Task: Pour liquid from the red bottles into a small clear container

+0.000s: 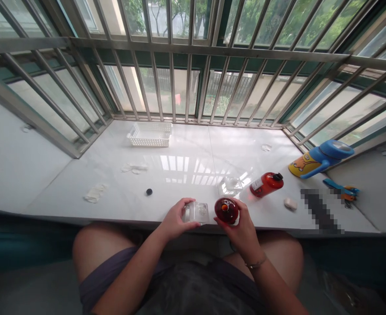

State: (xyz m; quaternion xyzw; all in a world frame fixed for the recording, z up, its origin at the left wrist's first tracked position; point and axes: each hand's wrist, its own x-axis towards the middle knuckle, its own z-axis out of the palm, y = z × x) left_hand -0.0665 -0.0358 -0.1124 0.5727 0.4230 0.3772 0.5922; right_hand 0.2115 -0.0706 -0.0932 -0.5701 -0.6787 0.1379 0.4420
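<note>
L hand (176, 221) clamped on clear container (199, 212) at its 2 o'clock; R hand (241, 227) clamped on red bottle (226, 212) at its 10–11 o'clock, near container's 3 o'clock side. Bottle's mouth (224, 207) faces up twd camera, long axis approx. along line of sight, lower body hidden. L hand covers container's 9 o'clock end; opening unclear.

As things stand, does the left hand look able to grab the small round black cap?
Probably not immediately: the left hand holds a clear boxy container, which likely needs setting down first. Otherwise the way looks free; the black cap lies on the glossy white counter.
</note>
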